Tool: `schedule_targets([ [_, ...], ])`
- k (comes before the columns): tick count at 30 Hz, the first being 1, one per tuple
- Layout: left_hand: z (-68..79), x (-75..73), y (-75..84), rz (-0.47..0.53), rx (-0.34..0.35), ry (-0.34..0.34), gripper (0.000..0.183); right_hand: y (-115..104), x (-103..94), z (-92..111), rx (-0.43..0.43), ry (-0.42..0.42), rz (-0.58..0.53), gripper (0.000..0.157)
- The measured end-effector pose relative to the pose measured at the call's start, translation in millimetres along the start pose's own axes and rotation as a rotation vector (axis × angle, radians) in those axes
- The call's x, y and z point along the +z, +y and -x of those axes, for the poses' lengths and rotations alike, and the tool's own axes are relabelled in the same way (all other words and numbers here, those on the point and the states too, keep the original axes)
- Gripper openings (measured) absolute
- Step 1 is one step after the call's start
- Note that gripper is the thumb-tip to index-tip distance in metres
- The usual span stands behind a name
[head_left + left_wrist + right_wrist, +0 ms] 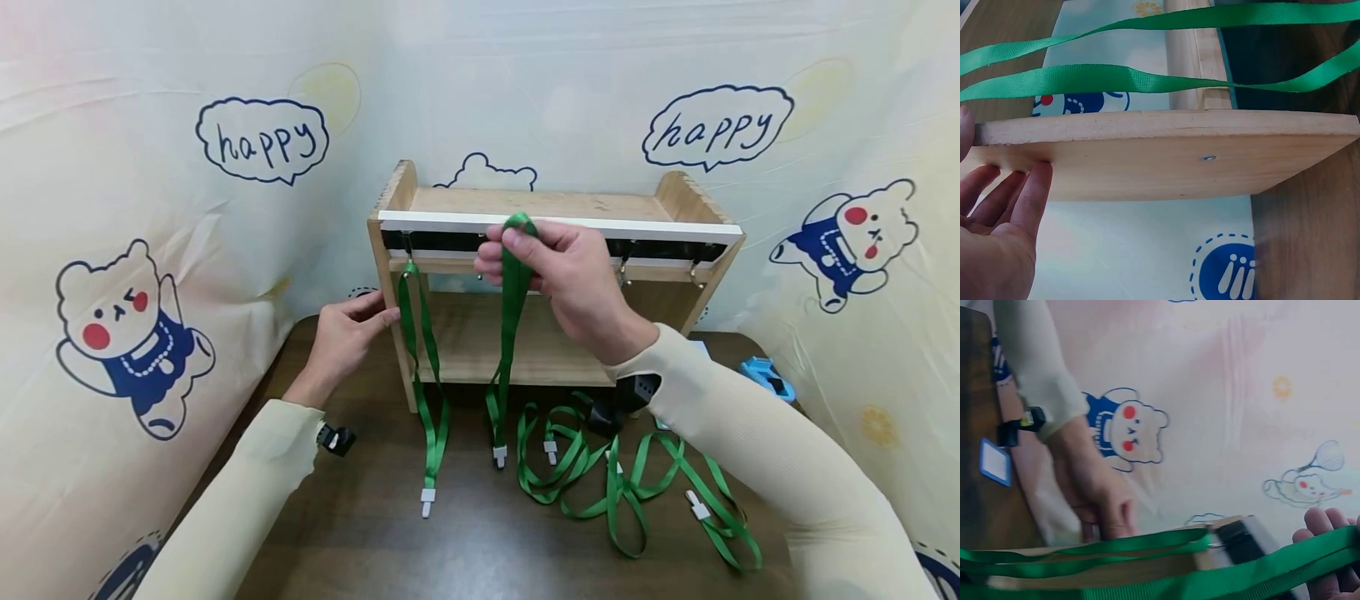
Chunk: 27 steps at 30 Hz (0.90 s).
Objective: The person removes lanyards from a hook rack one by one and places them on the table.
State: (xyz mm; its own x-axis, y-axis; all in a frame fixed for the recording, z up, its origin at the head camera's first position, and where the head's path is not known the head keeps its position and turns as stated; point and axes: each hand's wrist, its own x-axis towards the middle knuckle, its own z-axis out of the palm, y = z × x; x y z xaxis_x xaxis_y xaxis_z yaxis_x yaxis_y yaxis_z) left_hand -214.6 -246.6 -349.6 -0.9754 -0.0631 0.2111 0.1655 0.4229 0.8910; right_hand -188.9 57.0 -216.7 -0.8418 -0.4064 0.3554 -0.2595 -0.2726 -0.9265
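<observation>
My left hand (341, 342) holds the left side panel of a wooden rack (487, 333). In the left wrist view its fingertips (1036, 181) touch the panel's outer face, with the thumb at the front edge. Between the thumb and fingers of my right hand (585, 279), the top of a green lanyard (512, 308) is pinched. That lanyard hangs down to a white clip (499, 456), in front of the rack's black rail (442, 242) with metal hooks. From the leftmost hook hangs another green lanyard (428, 425), its white clip lowest. My right hand hides part of the rail.
Several loose green lanyards (622, 492) lie tangled on the dark table (465, 558) at front right. A light-blue plastic item (767, 377) sits near the right edge. Patterned cloth (495, 75) hangs behind and on both sides.
</observation>
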Motion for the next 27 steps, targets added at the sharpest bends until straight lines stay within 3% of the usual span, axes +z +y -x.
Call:
schedule_targets([
  [5,-0.4,0.3,0.1,0.001,0.0,0.005,0.062,22.3,-2.5,11.6,0.064,-0.018,0.041,0.03],
  [16,-1.6,0.3,-0.9,-0.012,-0.002,0.01,0.064,66.2,-9.2,32.0,0.182,0.012,0.0,0.031],
  [27,-0.3,0.3,-0.1,-0.01,0.005,0.006,0.062,124.5,-11.6,53.4,0.31,0.014,-0.031,0.032],
])
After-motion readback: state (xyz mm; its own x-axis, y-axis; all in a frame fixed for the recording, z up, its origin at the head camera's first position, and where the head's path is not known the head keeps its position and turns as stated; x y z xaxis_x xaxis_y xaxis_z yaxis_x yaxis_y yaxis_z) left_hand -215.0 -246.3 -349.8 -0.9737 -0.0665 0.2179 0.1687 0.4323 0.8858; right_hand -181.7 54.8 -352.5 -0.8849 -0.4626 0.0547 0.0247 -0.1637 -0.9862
